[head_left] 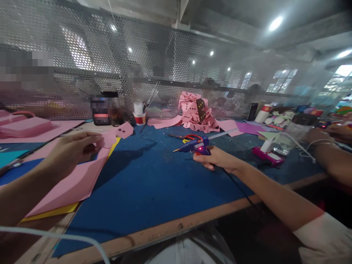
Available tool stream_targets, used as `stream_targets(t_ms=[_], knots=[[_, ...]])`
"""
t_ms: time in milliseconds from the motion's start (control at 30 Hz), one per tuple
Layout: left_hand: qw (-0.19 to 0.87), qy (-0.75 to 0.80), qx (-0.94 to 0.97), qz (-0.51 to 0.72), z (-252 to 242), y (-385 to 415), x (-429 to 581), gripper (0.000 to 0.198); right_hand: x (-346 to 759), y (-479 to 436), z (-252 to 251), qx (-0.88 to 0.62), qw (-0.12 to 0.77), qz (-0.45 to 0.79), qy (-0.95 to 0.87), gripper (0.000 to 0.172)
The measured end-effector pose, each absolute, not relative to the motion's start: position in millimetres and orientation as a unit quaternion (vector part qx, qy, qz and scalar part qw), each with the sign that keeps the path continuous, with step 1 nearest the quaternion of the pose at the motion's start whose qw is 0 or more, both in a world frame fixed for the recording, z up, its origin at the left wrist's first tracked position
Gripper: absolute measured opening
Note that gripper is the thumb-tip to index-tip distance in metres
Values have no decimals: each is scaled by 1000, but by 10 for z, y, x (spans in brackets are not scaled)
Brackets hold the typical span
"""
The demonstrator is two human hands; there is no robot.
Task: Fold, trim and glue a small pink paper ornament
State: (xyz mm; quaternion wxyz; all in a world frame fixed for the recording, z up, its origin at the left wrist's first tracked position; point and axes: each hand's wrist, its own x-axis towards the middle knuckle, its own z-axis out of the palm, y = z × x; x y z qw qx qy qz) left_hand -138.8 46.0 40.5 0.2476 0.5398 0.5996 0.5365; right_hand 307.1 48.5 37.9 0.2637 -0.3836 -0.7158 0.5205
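Observation:
My left hand (74, 152) pinches a small pink foam piece (109, 138) at the left, above larger pink sheets (73, 181). Another pink piece with dark squares (123, 129) shows at its far end; whether the two are joined is unclear. My right hand (210, 157) is wrapped round the handle of a blue glue gun (192, 145). The gun's nozzle points left over the blue mat (137, 190), a red light glows on its side, and a clear glue stick (224, 134) sticks out behind. Red-and-yellow-handled scissors (187, 138) lie just beyond the gun.
A pile of dotted pink pieces (196, 113) stands at the back. Near it are a paper cup (139, 116) and a phone (101, 111). At right sit a magenta device (268, 157), a clear jar (287, 137) and another person's arm (335, 157). A white cable crosses the lower left.

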Motion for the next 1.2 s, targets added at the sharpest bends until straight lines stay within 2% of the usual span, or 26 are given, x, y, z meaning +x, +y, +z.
stream_targets(t_ms=[100,300,400,700,1200], knots=[[316,607,511,521,429,416,-1319,29,3035,463,418,-354,267,576,-687,34],[314,572,568,501,505,300,-1139,26,2876,423,530,-320,264,614,-671,31],[294,552,609,487,521,263,-1083,23,2724,393,625,-310,276,586,-696,28],[328,500,646,473,515,219,-1019,20,2284,343,736,-320,304,413,-796,26],[357,481,653,463,565,176,-949,16,2192,324,587,-357,293,363,-809,33]])
